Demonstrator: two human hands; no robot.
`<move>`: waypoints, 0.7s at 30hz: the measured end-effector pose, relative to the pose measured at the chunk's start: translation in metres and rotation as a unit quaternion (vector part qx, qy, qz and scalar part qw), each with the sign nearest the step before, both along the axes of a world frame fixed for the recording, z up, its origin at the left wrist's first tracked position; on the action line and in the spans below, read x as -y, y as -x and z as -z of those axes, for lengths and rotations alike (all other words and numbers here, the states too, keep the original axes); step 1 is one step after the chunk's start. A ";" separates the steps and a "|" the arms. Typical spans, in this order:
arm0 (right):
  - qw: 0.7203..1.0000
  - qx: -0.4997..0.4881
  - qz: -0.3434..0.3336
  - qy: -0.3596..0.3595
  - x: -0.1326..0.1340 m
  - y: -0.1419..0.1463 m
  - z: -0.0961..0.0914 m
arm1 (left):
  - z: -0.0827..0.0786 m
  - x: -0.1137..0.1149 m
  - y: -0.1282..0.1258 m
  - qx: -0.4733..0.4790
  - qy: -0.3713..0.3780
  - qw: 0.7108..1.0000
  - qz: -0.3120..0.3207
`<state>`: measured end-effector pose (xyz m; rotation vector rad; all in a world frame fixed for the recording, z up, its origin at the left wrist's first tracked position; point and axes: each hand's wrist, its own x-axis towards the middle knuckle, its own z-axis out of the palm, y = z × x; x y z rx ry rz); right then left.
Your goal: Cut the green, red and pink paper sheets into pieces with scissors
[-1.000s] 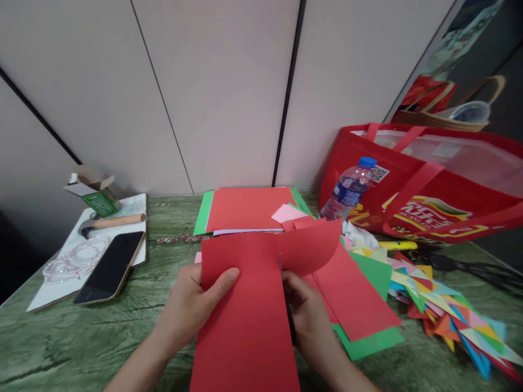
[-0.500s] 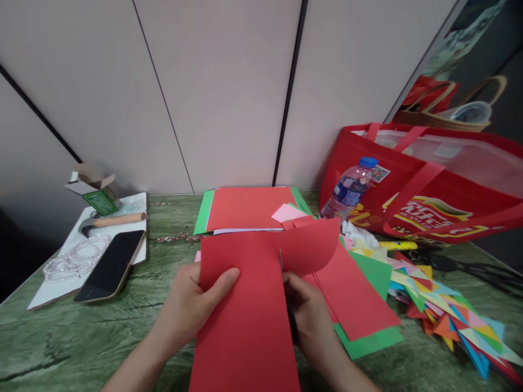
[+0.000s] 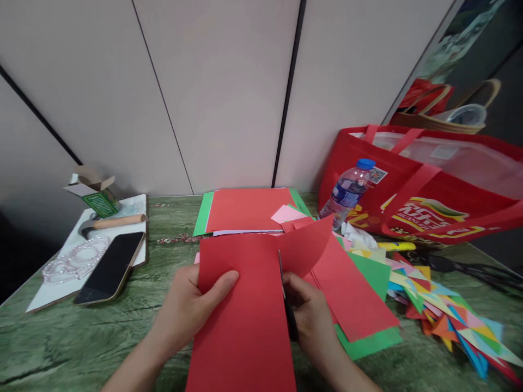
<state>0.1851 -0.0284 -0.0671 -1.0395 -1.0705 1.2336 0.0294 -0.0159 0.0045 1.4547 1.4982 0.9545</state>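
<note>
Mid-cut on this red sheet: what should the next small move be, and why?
Probably a short snip straight ahead with the right hand: the scissors sit in the cut, the red sheet looks uncut beyond the blade tip, and the left hand grips its left edge.

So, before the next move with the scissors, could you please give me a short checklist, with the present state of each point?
1. Left hand grips the red sheet: ok, thumb on top near its left edge.
2. Scissors held in the right hand: ok.
3. Left thumb away from the blade: ok, paper lies between.
4. Right fingertips away from the blade: cannot tell, partly hidden.
5. Right flap fully cut off: not ok, joined beyond the blade tip.
6. Bottle capped: ok.
</note>
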 end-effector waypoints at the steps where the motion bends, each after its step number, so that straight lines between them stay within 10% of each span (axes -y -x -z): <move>1: 1.000 0.000 0.000 -0.006 0.000 0.000 -0.001 | 0.000 0.000 0.000 -0.006 -0.002 1.000 0.006; 21: 0.999 0.021 0.025 0.002 0.002 -0.004 -0.001 | -0.004 0.005 0.000 0.025 0.039 0.998 0.043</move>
